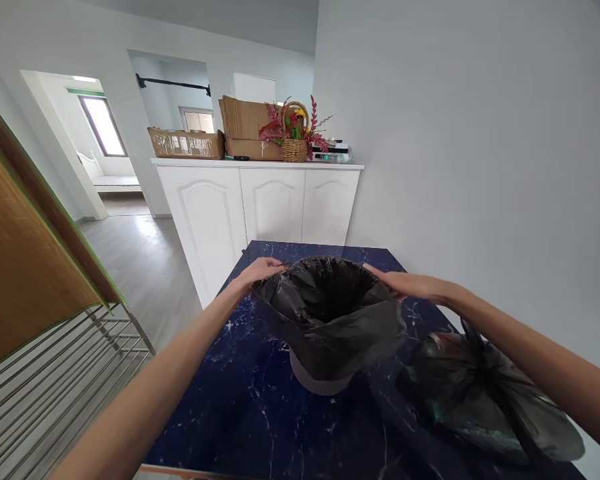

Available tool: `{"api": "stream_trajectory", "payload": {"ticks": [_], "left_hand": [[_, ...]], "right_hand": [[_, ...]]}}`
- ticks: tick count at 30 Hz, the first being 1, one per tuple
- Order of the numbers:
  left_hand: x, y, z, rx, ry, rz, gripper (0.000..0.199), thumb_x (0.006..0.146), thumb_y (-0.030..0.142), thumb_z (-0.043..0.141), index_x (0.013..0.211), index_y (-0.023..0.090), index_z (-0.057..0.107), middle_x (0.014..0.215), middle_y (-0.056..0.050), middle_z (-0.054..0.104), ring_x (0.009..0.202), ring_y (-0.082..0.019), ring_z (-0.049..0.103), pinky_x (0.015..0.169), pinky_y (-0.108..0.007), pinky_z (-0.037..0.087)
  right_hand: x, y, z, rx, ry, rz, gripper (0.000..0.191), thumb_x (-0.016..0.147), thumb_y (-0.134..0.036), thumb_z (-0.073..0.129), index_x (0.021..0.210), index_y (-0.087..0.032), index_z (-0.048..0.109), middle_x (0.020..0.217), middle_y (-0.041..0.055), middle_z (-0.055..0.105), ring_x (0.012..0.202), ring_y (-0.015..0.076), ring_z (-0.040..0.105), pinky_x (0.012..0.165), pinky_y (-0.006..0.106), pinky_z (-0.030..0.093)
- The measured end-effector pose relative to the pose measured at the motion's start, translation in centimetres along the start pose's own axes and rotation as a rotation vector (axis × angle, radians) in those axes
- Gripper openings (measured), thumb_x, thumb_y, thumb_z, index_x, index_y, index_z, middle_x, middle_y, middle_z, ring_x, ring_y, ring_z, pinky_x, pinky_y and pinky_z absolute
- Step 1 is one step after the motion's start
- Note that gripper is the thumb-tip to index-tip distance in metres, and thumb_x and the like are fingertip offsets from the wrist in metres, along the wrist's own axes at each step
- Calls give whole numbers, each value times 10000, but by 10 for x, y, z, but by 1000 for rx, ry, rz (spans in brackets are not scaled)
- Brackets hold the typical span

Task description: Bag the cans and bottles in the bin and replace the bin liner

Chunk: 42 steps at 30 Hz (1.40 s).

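A black plastic trash bag (pixel 345 333) lines a round trash can (pixel 313 381), its edge folded out over the rim and hanging down the outside. Only the pale lower part of the can shows below the bag; it stands on a dark blue marbled table (pixel 260 427). At the far left of the rim, my left hand (pixel 264 270) is closed on the bag's edge, its fingertips partly hidden. My right hand (pixel 397 281) grips the edge on the right side, thumb on top and fingers mostly out of sight. Under my right forearm lies a full, knotted black trash bag (pixel 485 393).
A white cabinet (pixel 275 200) stands behind the table, bearing cardboard boxes (pixel 250 127) and a flower basket (pixel 295 150). On the left is a metal rack (pixel 55 353) with a brown board (pixel 25 247). A grey wall (pixel 480 167) runs along the right.
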State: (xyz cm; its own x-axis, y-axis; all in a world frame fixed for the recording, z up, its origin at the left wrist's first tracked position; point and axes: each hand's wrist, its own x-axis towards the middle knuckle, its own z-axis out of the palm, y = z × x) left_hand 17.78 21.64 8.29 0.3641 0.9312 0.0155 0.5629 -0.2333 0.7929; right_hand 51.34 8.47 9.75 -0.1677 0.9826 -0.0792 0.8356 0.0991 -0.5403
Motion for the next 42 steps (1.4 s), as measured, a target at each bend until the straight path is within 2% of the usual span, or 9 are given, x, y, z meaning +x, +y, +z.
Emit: {"api": "stream_trajectory", "payload": {"ticks": [3, 8, 14, 18, 21, 26, 31, 36, 42], "left_hand": [[-2, -20, -3, 71, -81, 2, 294, 643, 467, 819, 748, 213, 717, 741, -60, 768, 671, -247, 716, 595, -312, 540], [-52, -25, -29, 83, 82, 182, 469, 871, 531, 674, 1227, 225, 667, 1298, -133, 734, 1143, -302, 701, 928, -423, 581], [-136, -19, -5, 213, 291, 723, 213, 1091, 309, 466, 1199, 247, 639, 1201, -88, 716, 1131, -240, 666, 984, -406, 532], [-161, -41, 24, 468, 207, 1002, 215, 980, 268, 697, 1165, 230, 594, 1030, -65, 718, 988, -244, 655, 952, -424, 509], [-163, -64, 41, 592, 197, 1048, 98, 1017, 201, 635, 1105, 222, 598, 942, -52, 705, 913, -235, 636, 930, -432, 498], [-165, -94, 59, 669, 26, 975, 114, 1056, 296, 613, 1106, 218, 679, 1119, -101, 737, 1111, -294, 672, 1016, -471, 532], [-189, -122, 64, 552, -190, 831, 423, 1063, 399, 626, 1479, 329, 604, 1559, -100, 604, 1451, -324, 568, 1202, -477, 482], [-198, -155, 61, 190, 60, 487, 338, 1033, 439, 642, 1342, 303, 666, 1405, -101, 686, 1269, -294, 685, 1091, -414, 559], [-192, -173, 45, -113, 168, 142, 408, 1035, 606, 525, 1095, 246, 708, 1011, -56, 775, 951, -256, 753, 907, -368, 592]], "right_hand": [[-15, 10, 7, 173, -125, 29, 816, 1002, -833, 255, 964, -243, 818, 991, 92, 833, 941, 302, 790, 832, 437, 648], [-70, 1, 16, -108, 584, -213, 436, 1043, -612, 535, 1260, -264, 685, 1266, 115, 753, 1107, 307, 734, 802, 400, 638], [-109, -19, 43, -372, 513, -770, 313, 1032, -248, 671, 1339, -240, 608, 1242, 127, 691, 1142, 270, 675, 947, 417, 600], [-114, -16, 59, -512, 729, -866, 210, 1004, -79, 608, 1174, -202, 620, 1108, 129, 681, 955, 250, 668, 766, 367, 574], [-115, -9, 80, -573, 581, -876, 125, 1013, -89, 553, 1042, -195, 610, 989, 107, 702, 829, 235, 660, 702, 370, 561], [-120, -2, 117, -595, 250, -794, 253, 1018, -135, 567, 1226, -222, 681, 1143, 102, 790, 983, 284, 765, 824, 407, 642], [-142, -37, 89, -419, 390, -814, 396, 1033, -156, 613, 1406, -288, 603, 1180, 57, 799, 1042, 250, 772, 914, 396, 640], [-119, -62, 63, -364, 482, -653, 400, 1038, -387, 677, 1419, -281, 612, 1338, 109, 737, 1236, 305, 698, 1046, 493, 578], [-69, -55, 53, -441, 239, -500, 488, 1101, -630, 431, 1023, -275, 757, 857, 57, 786, 804, 266, 741, 724, 362, 528]]}}
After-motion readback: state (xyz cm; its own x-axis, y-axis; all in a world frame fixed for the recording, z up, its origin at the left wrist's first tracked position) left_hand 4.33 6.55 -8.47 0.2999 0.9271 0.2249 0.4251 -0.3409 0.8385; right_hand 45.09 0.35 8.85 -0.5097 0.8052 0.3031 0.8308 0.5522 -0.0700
